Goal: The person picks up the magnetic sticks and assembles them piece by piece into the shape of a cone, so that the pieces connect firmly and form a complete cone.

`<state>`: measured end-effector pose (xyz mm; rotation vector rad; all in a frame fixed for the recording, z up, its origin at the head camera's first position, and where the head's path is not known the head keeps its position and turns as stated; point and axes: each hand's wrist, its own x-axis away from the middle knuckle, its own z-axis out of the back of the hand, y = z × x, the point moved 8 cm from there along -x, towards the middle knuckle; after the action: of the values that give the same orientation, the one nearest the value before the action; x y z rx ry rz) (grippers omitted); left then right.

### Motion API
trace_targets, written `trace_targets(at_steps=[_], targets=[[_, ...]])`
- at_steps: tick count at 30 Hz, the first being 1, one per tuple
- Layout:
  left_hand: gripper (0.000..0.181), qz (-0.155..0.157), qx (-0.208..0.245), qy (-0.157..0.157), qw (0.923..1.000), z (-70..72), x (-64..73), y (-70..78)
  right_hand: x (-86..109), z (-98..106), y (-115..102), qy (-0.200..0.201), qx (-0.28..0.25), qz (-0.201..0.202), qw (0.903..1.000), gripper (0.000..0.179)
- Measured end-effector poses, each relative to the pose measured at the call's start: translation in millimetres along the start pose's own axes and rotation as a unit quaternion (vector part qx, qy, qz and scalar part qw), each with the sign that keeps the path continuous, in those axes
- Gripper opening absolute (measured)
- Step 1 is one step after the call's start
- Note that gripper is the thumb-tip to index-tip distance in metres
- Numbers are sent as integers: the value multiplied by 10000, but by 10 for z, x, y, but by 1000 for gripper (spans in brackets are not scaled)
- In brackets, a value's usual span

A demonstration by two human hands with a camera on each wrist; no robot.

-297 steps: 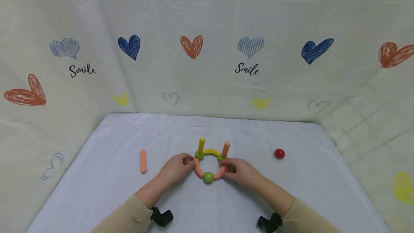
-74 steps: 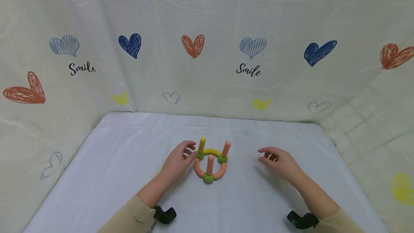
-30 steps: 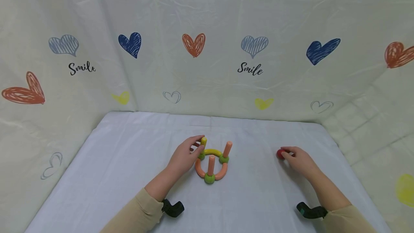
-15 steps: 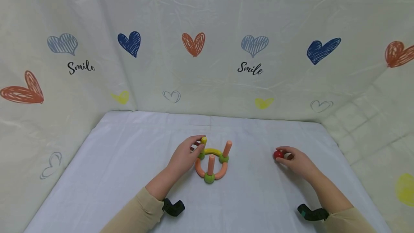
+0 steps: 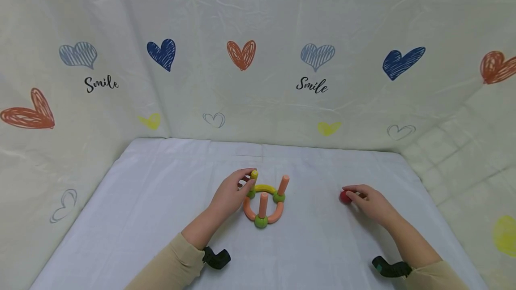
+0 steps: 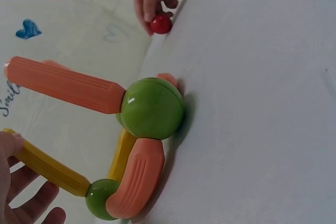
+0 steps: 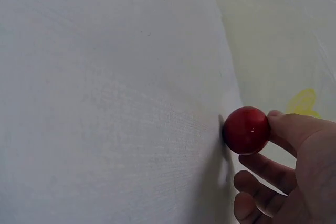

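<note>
In the head view, a ring of curved orange pieces (image 5: 276,214) and a yellow curved piece (image 5: 264,188) lies mid-table, joined by green balls (image 5: 261,222). Orange rods (image 5: 263,206) stand up from the front and right balls; a yellow rod (image 5: 254,175) rises from the back left one. My left hand (image 5: 229,194) pinches the yellow rod near its top, partly covering it. Off to the right, my right hand (image 5: 372,201) pinches a glossy red ball (image 7: 245,130) between thumb and fingers, low over the cloth.
A white cloth (image 5: 314,245) covers the table. Behind it and at both sides hang pale sheets (image 5: 266,12) printed with hearts and "Smile". Black wrist devices (image 5: 217,258) sit at both cuffs.
The loose orange rod from the left now stands on the front green ball. My left hand has moved up onto the yellow rod. My right hand has taken the red ball and shifted it slightly left.
</note>
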<state>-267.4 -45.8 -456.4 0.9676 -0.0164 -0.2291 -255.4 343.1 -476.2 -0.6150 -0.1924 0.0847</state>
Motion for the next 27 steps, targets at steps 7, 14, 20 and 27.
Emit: trace_targets(at_steps=[7,14,20,27], targets=[[39,49,34,2,10000,-5,4,-4,9,-34,11,-162,-237,-40,9996,47],[39,85,43,-13,10000,3,18,9,42,-63,1,-381,-194,-103,9990,53],[39,67,27,-31,10000,7,16,4,55,-82,8,-385,-85,-118,9992,54],[40,80,4,-50,10000,5,4,-5,52,-97,-4,-252,202,-55,9995,52]])
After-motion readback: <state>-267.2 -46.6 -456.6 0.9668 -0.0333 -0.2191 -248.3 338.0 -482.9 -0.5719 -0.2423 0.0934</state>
